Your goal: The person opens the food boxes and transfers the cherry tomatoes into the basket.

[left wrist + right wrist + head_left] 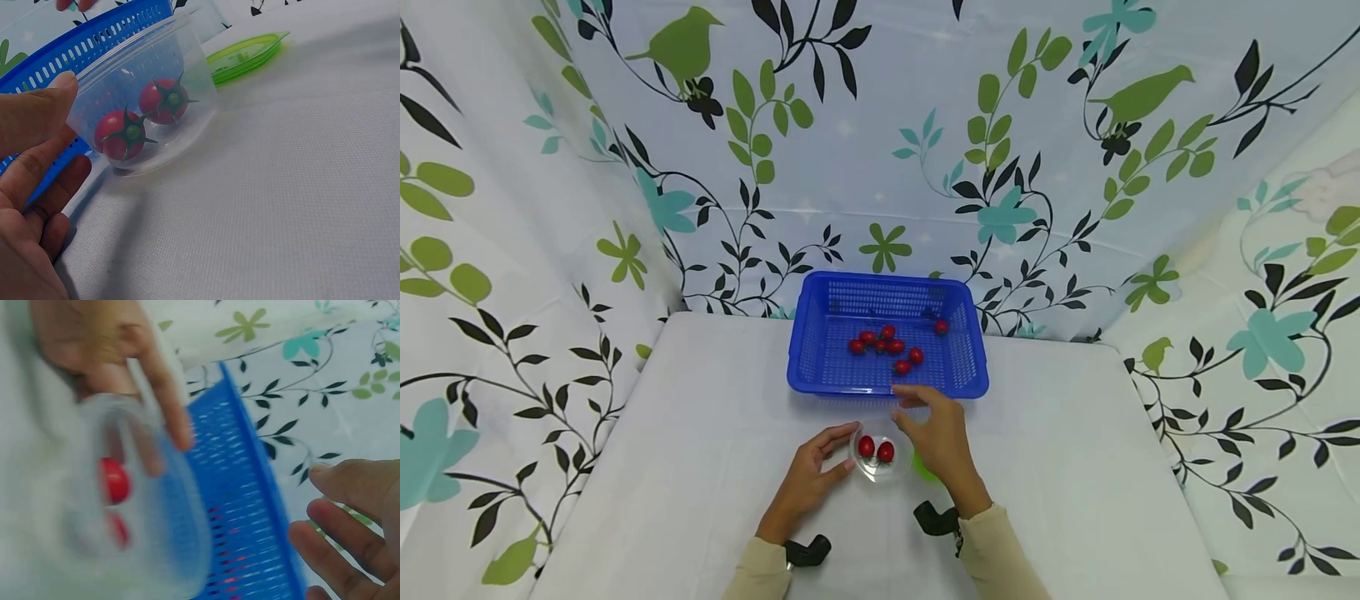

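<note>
A clear round plastic container [874, 473] stands on the white cloth and holds two cherry tomatoes [164, 101] with green stalks. My left hand [808, 477] grips its left side; in the left wrist view the thumb [53, 97] lies at the rim, with the other fingers around the wall. My right hand [938, 437] is above and right of the container, by the front rim of a blue basket [805, 367]. The right wrist view shows that hand's fingers [340, 550] apart with nothing between them. Several more cherry tomatoes [902, 367] lie in the basket.
A bright green lid [244, 59] lies on the cloth just right of the container, partly hidden by my right forearm in the head view. Behind the basket hangs a leaf-and-bird patterned curtain [865, 208]. White cloth [715, 400] covers the table.
</note>
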### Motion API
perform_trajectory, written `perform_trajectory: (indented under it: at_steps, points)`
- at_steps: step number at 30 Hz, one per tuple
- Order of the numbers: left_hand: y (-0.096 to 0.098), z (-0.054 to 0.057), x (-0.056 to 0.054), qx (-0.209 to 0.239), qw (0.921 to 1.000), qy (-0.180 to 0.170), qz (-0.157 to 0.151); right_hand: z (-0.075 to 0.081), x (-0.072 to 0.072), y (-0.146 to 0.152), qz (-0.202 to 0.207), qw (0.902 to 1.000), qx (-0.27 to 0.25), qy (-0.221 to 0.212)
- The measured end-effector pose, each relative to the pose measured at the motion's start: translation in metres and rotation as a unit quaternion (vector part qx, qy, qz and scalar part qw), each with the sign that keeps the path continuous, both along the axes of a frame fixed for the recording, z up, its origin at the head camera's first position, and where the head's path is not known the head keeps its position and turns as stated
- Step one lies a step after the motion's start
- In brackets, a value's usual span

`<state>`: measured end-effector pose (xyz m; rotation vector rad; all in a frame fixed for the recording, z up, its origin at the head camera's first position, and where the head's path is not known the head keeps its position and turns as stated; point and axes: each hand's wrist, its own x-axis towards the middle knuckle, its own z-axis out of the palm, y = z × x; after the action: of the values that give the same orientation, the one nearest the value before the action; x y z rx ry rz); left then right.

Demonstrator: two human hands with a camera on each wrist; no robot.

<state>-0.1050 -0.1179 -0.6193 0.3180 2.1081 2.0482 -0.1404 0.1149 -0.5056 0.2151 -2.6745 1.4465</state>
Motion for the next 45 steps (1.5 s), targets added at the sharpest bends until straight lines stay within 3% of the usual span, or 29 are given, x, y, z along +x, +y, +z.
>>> perform_trajectory:
  at_steps: [8,14,20,25,29,35,45]
  points:
    - [-0.004,0.000,0.002,0.013,0.9998,-0.008,0.010,-0.035,0.017,-0.008,-0.011,0.9992,0.020,-0.034]
    - [-0.003,0.000,0.003,0.020,0.9997,-0.012,0.008,-0.049,0.020,-0.020,-0.002,0.9988,-0.001,-0.049]
    - [-0.002,0.001,0.002,0.022,0.9996,-0.016,0.008,-0.055,0.020,-0.032,0.009,0.9993,0.007,-0.037]
    - [-0.001,0.003,0.002,0.023,0.9994,-0.026,0.008,-0.059,0.020,-0.040,0.006,0.9979,0.065,0.003]
    - [0.000,0.002,0.003,0.026,0.9996,-0.011,0.005,-0.062,0.021,-0.044,0.000,0.9935,0.111,0.023]
    - [0.000,0.000,0.002,0.037,0.9993,0.010,0.002,-0.062,0.021,-0.046,0.004,0.9913,0.131,-0.010]
    - [0.002,-0.003,0.001,0.041,0.9990,0.018,0.004,-0.056,0.017,-0.041,0.041,0.9900,0.102,-0.088]
